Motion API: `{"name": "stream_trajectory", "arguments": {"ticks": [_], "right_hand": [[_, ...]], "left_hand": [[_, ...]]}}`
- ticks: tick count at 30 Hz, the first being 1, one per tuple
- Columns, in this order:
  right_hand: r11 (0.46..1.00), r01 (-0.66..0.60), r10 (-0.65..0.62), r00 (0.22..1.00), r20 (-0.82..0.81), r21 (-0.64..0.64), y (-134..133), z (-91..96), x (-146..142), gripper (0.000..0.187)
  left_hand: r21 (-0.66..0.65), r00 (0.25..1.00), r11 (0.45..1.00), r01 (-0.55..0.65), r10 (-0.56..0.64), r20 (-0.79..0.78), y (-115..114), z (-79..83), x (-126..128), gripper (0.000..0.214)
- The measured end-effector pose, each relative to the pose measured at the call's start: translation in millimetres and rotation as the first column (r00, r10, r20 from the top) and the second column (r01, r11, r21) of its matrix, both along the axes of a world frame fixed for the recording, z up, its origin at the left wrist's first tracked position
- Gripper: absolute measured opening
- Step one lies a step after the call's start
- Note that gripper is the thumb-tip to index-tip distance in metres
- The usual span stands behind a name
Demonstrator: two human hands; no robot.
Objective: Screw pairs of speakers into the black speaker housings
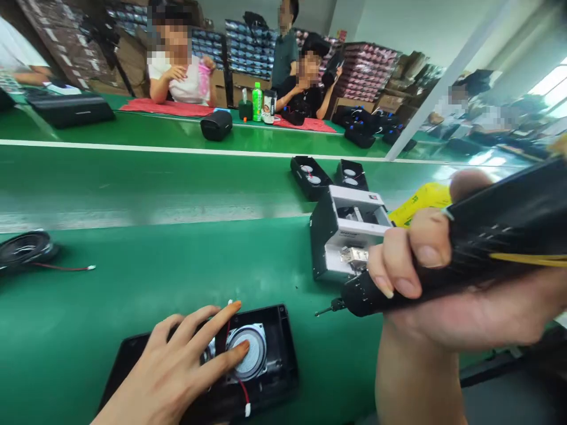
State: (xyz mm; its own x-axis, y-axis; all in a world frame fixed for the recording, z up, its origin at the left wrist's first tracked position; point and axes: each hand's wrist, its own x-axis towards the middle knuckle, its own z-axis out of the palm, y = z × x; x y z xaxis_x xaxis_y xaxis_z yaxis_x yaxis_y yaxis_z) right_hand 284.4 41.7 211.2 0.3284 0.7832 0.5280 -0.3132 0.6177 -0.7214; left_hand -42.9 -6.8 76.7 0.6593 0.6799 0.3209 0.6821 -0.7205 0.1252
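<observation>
My left hand point(190, 360) lies with spread fingers over a black speaker housing point(283, 354) on the green table. Its thumb rests on a round silver speaker driver point(252, 357) set inside the housing. A red wire with a white connector point(247, 408) hangs out near the housing's front edge; another white plug shows by my fingertips. In my right hand point(411, 260) is a black electric screwdriver point(372, 295), gripped around its body and held raised. Its thin bit point(325, 311) points left, apart from the housing. Part of the housing is hidden under my left hand.
A grey-and-white screw feeder machine point(332, 236) stands ahead, with a yellow bag point(420, 200) behind it. Two open speaker housings point(312, 180) sit beyond. A loose round speaker point(26, 248) lies at far left. Co-workers sit across the line, near a green bottle point(257, 103).
</observation>
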Motion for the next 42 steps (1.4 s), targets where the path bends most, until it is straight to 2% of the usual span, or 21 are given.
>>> {"name": "stream_trajectory", "arguments": {"ticks": [3,5,10,12,15,18,22,26,32,36,42], "right_hand": [[0.994,-0.105,0.101,0.991,-0.084,-0.042,-4,7.4,-32,0.037],[0.978,-0.209,0.207,0.974,-0.088,-0.023,-2,2.7,-52,0.035],[0.949,-0.313,0.308,0.947,-0.086,-0.042,10,-30.9,-90,0.042],[0.932,-0.359,0.353,0.929,-0.109,-0.041,14,-44.0,-96,0.042],[0.897,-0.436,0.428,0.898,-0.099,-0.07,17,-55.9,-99,0.048],[0.887,-0.451,0.444,0.892,-0.081,-0.097,17,-61.2,-99,0.052],[0.858,-0.503,0.497,0.864,-0.078,-0.106,18,-68.2,-98,0.046],[0.815,-0.571,0.56,0.82,-0.116,-0.098,19,-75.1,-98,0.041],[0.848,-0.527,0.524,0.849,-0.066,-0.06,24,-81.6,-103,0.052],[0.851,-0.522,0.524,0.852,0.009,-0.055,23,-87.6,-102,0.051],[0.833,-0.552,0.551,0.821,0.147,-0.041,22,-94.5,-101,0.048]], "left_hand": [[0.032,0.998,0.998,0.054,-0.054,-0.018,1,16.8,4,0.07],[-0.002,0.998,0.998,0.055,-0.055,-0.031,0,24.9,6,0.07],[-0.104,0.999,0.994,-0.027,0.024,-0.031,-5,31.5,10,0.068],[-0.11,1.0,0.994,-0.008,0.006,-0.022,-5,30.0,10,0.069],[-0.132,1.0,0.991,0.005,-0.009,-0.026,-3,28.2,8,0.067],[-0.145,0.999,0.989,0.013,-0.02,-0.043,0,27.4,5,0.066],[-0.122,0.997,0.991,0.055,-0.061,-0.047,2,25.8,2,0.064],[-0.159,1.0,0.987,0.007,-0.008,-0.006,-1,27.1,5,0.06],[-0.175,1.0,0.985,-0.014,0.015,0.01,-3,29.9,9,0.058],[-0.161,1.0,0.987,-0.015,0.015,0.0,-1,29.8,7,0.057],[-0.053,0.996,0.995,0.082,-0.084,-0.028,6,29.4,2,0.06]]}}
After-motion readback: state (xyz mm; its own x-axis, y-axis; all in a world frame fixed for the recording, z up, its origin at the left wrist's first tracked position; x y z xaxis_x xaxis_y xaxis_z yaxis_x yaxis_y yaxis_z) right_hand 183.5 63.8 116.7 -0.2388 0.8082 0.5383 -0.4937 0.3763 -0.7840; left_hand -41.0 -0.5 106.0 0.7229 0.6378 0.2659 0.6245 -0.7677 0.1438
